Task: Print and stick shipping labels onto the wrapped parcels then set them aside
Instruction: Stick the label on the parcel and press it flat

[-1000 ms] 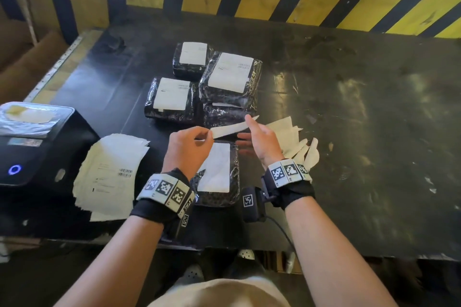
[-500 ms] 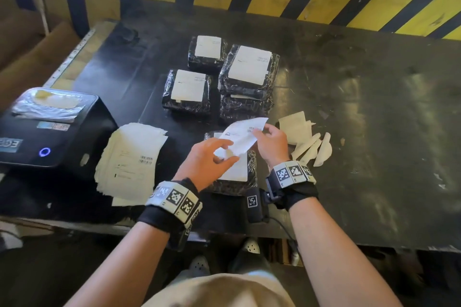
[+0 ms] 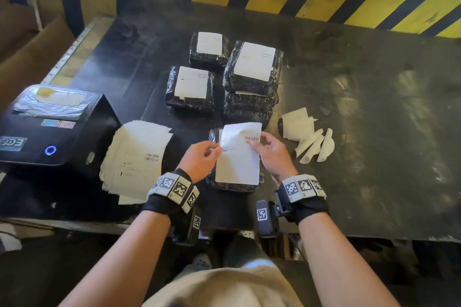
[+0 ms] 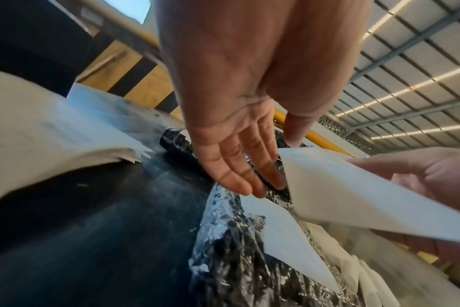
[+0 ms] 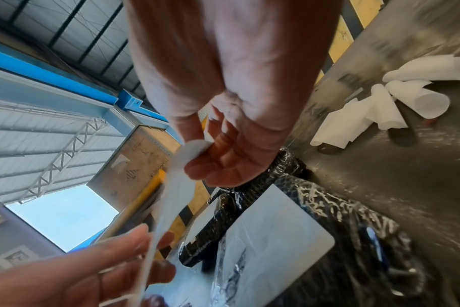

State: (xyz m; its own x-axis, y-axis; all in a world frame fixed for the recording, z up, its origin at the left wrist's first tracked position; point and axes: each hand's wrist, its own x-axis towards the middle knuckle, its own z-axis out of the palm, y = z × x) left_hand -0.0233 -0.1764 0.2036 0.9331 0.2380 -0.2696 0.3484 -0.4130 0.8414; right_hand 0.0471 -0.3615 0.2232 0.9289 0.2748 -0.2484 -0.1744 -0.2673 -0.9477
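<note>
A white label sheet (image 3: 240,137) with a barcode hangs face up just above a black-wrapped parcel (image 3: 234,187) at the table's near edge. My left hand (image 3: 202,159) pinches the sheet's left edge, its other fingers straight in the left wrist view. My right hand (image 3: 272,157) pinches the right edge between thumb and fingers (image 5: 223,162). The parcel (image 4: 236,270) carries a white label (image 4: 276,228) on top, partly hidden under the held sheet (image 4: 355,197). Further back lie three labelled parcels (image 3: 209,48) (image 3: 190,87) (image 3: 253,65), the right one stacked on another.
A black label printer (image 3: 50,127) with a lit blue button stands at the left. A loose stack of printed labels (image 3: 134,157) lies beside it. Curled backing strips (image 3: 306,137) lie right of my hands. The dark table (image 3: 374,132) stretches right, below a yellow-black striped wall.
The sheet has turned from edge-on to flat, printed face up, and come down and nearer over the near parcel. Both hands have kept hold of its sides.
</note>
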